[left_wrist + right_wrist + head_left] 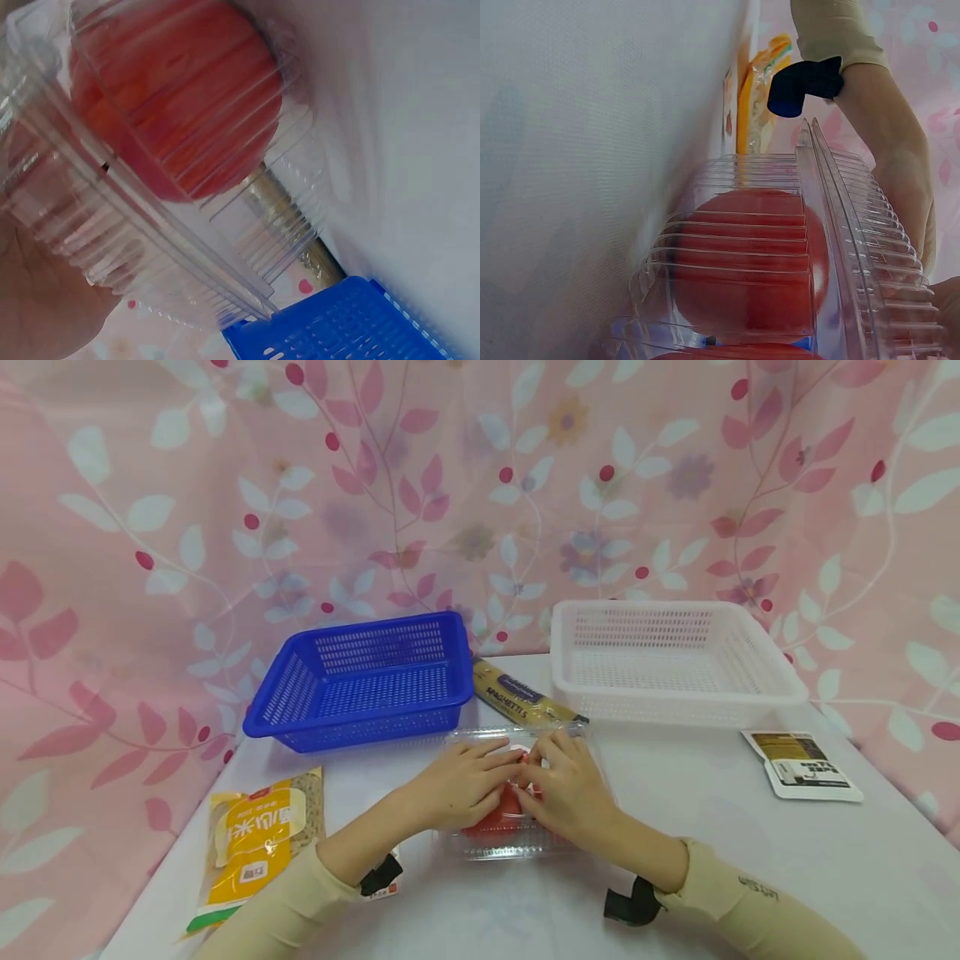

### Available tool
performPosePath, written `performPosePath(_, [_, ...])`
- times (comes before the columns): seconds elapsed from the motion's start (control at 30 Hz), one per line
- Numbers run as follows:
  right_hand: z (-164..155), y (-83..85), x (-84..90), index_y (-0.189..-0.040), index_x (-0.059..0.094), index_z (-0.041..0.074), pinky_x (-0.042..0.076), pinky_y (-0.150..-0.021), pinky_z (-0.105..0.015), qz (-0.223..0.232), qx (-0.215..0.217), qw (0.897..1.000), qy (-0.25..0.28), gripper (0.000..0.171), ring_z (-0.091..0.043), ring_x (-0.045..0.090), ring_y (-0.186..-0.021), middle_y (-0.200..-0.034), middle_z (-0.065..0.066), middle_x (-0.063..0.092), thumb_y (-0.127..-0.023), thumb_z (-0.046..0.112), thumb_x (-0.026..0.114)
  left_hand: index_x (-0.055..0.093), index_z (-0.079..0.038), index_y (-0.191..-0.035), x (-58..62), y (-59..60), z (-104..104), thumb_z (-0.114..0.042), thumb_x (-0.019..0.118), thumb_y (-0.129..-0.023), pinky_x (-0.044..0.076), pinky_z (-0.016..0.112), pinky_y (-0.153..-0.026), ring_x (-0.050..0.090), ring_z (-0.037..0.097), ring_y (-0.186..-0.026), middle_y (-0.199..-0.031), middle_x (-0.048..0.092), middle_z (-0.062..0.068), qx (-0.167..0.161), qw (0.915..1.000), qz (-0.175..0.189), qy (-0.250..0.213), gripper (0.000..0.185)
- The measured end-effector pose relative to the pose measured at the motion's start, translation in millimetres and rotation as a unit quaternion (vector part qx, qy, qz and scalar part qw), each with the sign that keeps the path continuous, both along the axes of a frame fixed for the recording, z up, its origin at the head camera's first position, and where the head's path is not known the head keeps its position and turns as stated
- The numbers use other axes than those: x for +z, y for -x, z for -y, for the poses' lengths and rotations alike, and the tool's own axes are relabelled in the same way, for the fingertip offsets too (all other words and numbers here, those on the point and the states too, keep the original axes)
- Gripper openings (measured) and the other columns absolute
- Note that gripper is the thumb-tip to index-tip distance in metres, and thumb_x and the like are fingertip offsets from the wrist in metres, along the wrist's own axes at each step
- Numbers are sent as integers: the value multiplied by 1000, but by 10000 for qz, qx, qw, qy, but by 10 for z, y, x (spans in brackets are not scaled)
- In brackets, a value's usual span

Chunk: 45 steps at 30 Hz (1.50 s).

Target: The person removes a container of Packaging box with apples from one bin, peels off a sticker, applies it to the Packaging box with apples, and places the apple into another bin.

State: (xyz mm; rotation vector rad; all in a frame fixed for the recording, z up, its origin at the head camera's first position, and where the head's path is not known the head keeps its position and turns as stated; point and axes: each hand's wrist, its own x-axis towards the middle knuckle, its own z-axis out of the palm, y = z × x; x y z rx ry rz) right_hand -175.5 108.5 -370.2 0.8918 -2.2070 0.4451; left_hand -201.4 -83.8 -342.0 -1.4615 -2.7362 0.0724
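A clear plastic clamshell box (487,845) lies on the white table (750,860) in front of me, with red tomatoes (504,806) inside. My left hand (457,781) lies on its lid with the fingers stretched to the right. My right hand (570,785) rests on the lid beside it, fingers bent, and the fingertips of both hands meet over the middle. In the left wrist view a tomato (172,97) shows through the ribbed box (247,247), with my palm (37,300) against it. The right wrist view shows a tomato (742,262) inside the box (832,225).
A blue basket (352,717) stands behind the box at the left and a white basket (675,700) at the right. A spaghetti pack (517,697) lies between them. A yellow grain bag (255,843) lies at the left, a small sachet (802,764) at the right.
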Motion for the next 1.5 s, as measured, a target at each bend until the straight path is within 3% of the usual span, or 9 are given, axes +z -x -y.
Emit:
performPosePath(0.2, [-5, -8, 1, -71, 67, 14, 36, -68, -34, 35, 6, 10000, -67, 13, -20, 45, -84, -76, 2, 47, -65, 19, 78, 41, -18, -139, -25, -22, -12, -28, 37, -96, 27, 43, -106, 25, 20, -135, -144, 35, 0, 35, 9999, -52, 94, 45])
performPosePath(0.4, [-15, -22, 22, -68, 68, 15, 36, -66, -32, 223, 65, 9996, -144, 10, -19, 45, -84, -76, 3, 51, -67, 19, 77, 38, -19, -141, -21, -29, -4, -27, 37, -95, 26, 44, -106, 24, 21, -135, -146, 33, 0, 140, 9996, 179, 150, 47])
performPosePath(0.53, [-50, -18, 7, -66, 67, 15, 38, -69, -33, 362, 266, 9989, -162, 11, -19, 47, -84, -79, 2, 55, -69, 20, 77, 37, -20, -142, -47, -30, 12, -29, 37, -95, 28, 45, -105, 24, 21, -135, -146, 33, 0, 94, 9998, 48, 171, 47])
performPosePath(0.67, [-125, -14, -17, -77, 70, 14, 41, -77, -35, 630, 516, 9964, -231, 10, -19, 49, -89, -88, 1, 60, -74, 23, 74, 39, -20, -141, -65, -66, 44, -28, 39, -95, 32, 45, -102, 26, 21, -134, -145, 34, 2, -93, 9998, -150, 38, 46])
performPosePath(0.83, [-222, -38, -44, -95, 70, 10, 43, -85, -42, 698, 838, 9932, -404, 23, -26, 53, -100, -102, -6, 65, -77, 23, 71, 41, -15, -140, -98, -148, 84, -38, 39, -96, 33, 44, -102, 30, 21, -133, -143, 37, 4, -352, 9988, -281, -214, 49])
performPosePath(1.13, [-349, -155, -74, -104, 67, 9, 41, -92, -42, 891, 865, 9884, -870, 28, -25, 54, -107, -109, -4, 65, -80, 24, 68, 40, -12, -139, -173, -338, 136, -54, 27, -95, 28, 44, -105, 27, 26, -133, -143, 37, 7, -328, 9984, -308, -337, 62])
performPosePath(1.4, [-455, -194, -99, -104, 68, 10, 40, -92, -41, 746, 880, 9907, -724, 37, -24, 51, -110, -109, 0, 65, -81, 39, 66, 40, -12, -139, -252, -367, 229, -48, 56, -86, 32, 44, -102, 30, 27, -132, -143, 38, 5, -306, 9965, -585, -515, 66])
performPosePath(1.5, [-474, -193, -101, -102, 68, 9, 40, -91, -41, 585, 973, 9912, -683, 38, -24, 52, -108, -107, -1, 65, -83, 41, 64, 40, -13, -139, -266, -372, 272, -45, 61, -84, 33, 43, -101, 32, 27, -131, -142, 40, 5, -328, 9955, -630, -628, 67])
